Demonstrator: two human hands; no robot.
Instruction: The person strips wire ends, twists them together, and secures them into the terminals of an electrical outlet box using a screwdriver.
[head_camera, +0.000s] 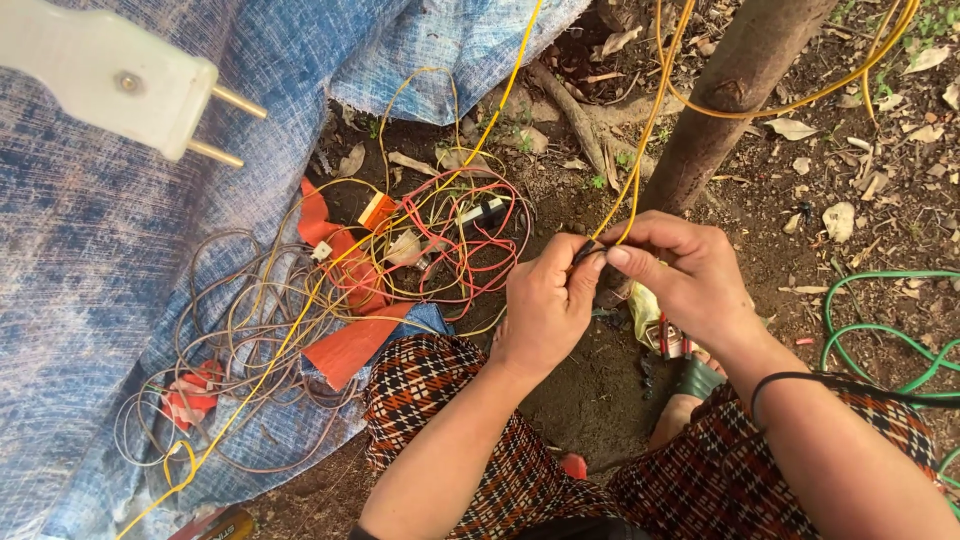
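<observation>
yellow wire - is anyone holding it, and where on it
Yes. Both hands pinch the yellow wire at its lower end, left hand and right hand meeting fingertip to fingertip, with something dark between them that cannot be told.

Bare forearms, a black band (790, 380) on the right wrist, checked red-black-white trousers (440, 385).

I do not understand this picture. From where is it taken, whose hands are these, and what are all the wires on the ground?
The picture comes from a camera worn on a person's head, looking down at their own two hands. The left hand and the right hand pinch a yellow wire together, beside a thin tree trunk. On the bare soil and a blue tarp lies a tangle of wires, red, yellow and grey. A green hose curls at the right. A white plug hangs close to the camera, top left.
</observation>
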